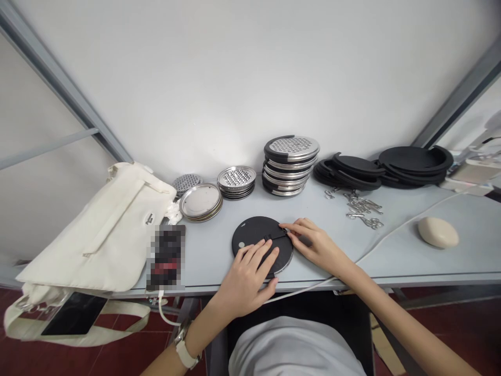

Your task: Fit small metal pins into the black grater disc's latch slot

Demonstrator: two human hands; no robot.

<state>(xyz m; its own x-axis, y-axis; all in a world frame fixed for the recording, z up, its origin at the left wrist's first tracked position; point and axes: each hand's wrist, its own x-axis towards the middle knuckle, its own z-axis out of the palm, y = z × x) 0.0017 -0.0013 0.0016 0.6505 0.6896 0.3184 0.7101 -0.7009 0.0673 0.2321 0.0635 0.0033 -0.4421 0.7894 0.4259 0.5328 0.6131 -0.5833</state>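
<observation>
A round black disc [250, 230] with a thin metal rim showing at its lower right lies flat on the table near the front edge. My left hand [252, 274] rests across its lower part, fingers stretched out and pressing on the top. At the disc's upper right edge, my right hand [307, 240] has thumb and fingertips closed around a small dark piece that I cannot make out. A dark line runs over the disc towards those fingertips. Small silver metal clips [364, 209] lie in a loose pile behind my right hand.
Behind the disc stand a tall stack of grater discs with black rims [291, 167], grater plates [237, 183] and flat metal lids [200, 202]. Black round holders [415, 164] are piled at right. A white cable [385, 235], cream mouse [438, 232], phone [166, 258] and white bag [102, 230] lie around.
</observation>
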